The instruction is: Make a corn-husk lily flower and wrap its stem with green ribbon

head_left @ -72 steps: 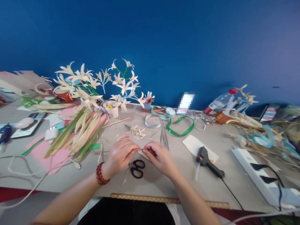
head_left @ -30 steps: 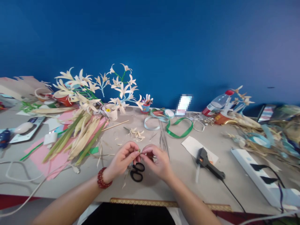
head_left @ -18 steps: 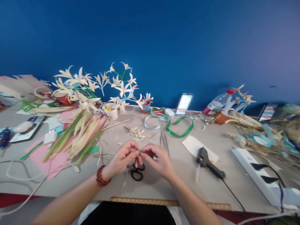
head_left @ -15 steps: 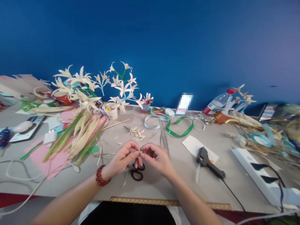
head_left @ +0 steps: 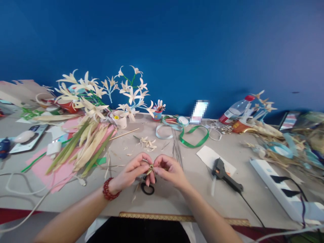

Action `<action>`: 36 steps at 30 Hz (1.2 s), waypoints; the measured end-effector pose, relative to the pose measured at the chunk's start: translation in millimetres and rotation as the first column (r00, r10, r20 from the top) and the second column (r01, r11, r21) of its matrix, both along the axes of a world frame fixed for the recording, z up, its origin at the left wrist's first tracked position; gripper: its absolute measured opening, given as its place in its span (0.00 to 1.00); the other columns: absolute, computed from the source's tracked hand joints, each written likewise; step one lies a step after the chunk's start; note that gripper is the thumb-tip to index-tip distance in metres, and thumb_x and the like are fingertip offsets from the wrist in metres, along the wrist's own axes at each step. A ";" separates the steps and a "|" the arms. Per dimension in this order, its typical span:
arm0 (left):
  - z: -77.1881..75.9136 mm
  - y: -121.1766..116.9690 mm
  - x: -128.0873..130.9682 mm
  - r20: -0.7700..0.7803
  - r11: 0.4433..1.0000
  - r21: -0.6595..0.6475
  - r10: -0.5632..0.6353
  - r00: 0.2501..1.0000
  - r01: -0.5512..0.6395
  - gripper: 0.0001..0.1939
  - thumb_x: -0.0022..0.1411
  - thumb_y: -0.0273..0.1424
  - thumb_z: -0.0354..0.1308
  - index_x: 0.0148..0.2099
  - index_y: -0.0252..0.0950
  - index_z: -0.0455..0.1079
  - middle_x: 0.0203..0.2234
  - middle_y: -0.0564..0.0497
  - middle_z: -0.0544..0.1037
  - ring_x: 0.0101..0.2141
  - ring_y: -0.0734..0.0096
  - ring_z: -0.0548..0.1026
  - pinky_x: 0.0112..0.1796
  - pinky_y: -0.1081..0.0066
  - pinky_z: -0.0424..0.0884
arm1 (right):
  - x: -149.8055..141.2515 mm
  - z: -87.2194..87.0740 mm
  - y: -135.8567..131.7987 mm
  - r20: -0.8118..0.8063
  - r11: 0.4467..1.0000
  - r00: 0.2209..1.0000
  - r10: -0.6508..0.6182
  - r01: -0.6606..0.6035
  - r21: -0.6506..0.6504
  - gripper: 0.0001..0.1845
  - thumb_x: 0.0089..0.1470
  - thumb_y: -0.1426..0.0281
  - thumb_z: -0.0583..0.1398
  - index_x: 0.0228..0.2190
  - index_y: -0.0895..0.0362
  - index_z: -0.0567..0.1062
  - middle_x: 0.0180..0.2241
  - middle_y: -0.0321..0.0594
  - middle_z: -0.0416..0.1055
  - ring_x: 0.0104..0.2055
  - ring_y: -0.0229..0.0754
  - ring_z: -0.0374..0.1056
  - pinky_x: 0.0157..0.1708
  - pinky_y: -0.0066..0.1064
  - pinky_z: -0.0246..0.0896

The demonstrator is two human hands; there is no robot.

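Left hand: my left hand (head_left: 134,170), thumb and fingertip clamped on a small pale-green curled piece (head_left: 151,167)
Right hand: my right hand (head_left: 172,171), fingertips pinched on its right side
Curled piece: between both hands, over the grey table (head_left: 174,202)
Scissors: black-handled scissors (head_left: 147,189), near side of the hands
Right: black glue gun (head_left: 225,173)
Left: pale dry husks (head_left: 88,143)
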State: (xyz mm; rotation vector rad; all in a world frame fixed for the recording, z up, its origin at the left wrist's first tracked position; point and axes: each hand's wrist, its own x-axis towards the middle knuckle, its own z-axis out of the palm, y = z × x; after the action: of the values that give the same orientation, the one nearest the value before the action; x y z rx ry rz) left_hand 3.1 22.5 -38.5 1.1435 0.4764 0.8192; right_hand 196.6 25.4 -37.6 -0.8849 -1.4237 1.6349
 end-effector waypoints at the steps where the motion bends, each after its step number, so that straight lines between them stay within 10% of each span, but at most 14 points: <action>1: 0.5 -0.4 -0.9 0.016 1.000 0.007 -0.017 1.000 0.017 0.07 0.68 0.32 0.52 0.46 0.35 0.60 0.30 0.46 0.80 0.27 0.73 0.77 0.31 0.72 0.71 | 0.5 -0.6 0.4 -0.026 0.999 1.000 0.009 -0.010 -0.032 0.14 0.51 0.60 0.65 0.29 0.57 0.70 0.20 0.33 0.69 0.20 0.33 0.61 0.22 0.24 0.55; 9: -3.8 -1.0 0.1 0.045 1.000 -0.005 -0.028 0.999 0.028 0.09 0.65 0.30 0.57 0.45 0.36 0.61 0.32 0.46 0.82 0.30 0.71 0.80 0.33 0.71 0.74 | -0.1 0.8 0.8 -0.116 0.987 0.991 0.065 -0.081 -0.137 0.15 0.51 0.61 0.66 0.30 0.57 0.68 0.18 0.32 0.69 0.18 0.30 0.55 0.18 0.21 0.47; 22: 0.7 2.4 1.5 -0.070 0.989 -0.132 0.052 0.996 -0.061 0.08 0.62 0.32 0.59 0.38 0.36 0.61 0.20 0.52 0.78 0.20 0.76 0.73 0.23 0.77 0.68 | -5.8 2.9 -3.5 0.134 0.963 0.984 -0.121 0.083 0.256 0.08 0.54 0.66 0.62 0.29 0.57 0.71 0.24 0.34 0.69 0.25 0.33 0.63 0.24 0.23 0.59; 29: -4.1 2.7 3.5 -0.092 0.981 -0.131 0.133 0.987 -0.145 0.05 0.63 0.29 0.56 0.36 0.37 0.62 0.18 0.56 0.72 0.19 0.78 0.68 0.22 0.78 0.63 | -8.9 1.6 -5.4 0.216 0.860 0.947 -0.237 0.101 0.500 0.04 0.56 0.70 0.60 0.30 0.57 0.73 0.26 0.37 0.71 0.27 0.36 0.68 0.27 0.24 0.63; 36: -2.7 1.3 3.5 -0.090 0.940 0.208 0.296 0.951 -0.272 0.01 0.64 0.28 0.55 0.39 0.36 0.66 0.35 0.50 0.69 0.32 0.73 0.71 0.35 0.71 0.70 | -3.2 6.6 -5.8 0.247 0.718 0.931 -0.270 0.024 0.695 0.04 0.57 0.73 0.58 0.32 0.55 0.74 0.27 0.38 0.73 0.26 0.37 0.66 0.30 0.29 0.62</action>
State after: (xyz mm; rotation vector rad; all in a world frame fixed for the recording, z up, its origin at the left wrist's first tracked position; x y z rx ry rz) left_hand 6.6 23.8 -41.2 1.3272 0.6858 1.0697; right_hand 193.5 19.6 -31.1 -0.8139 -1.9451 0.7229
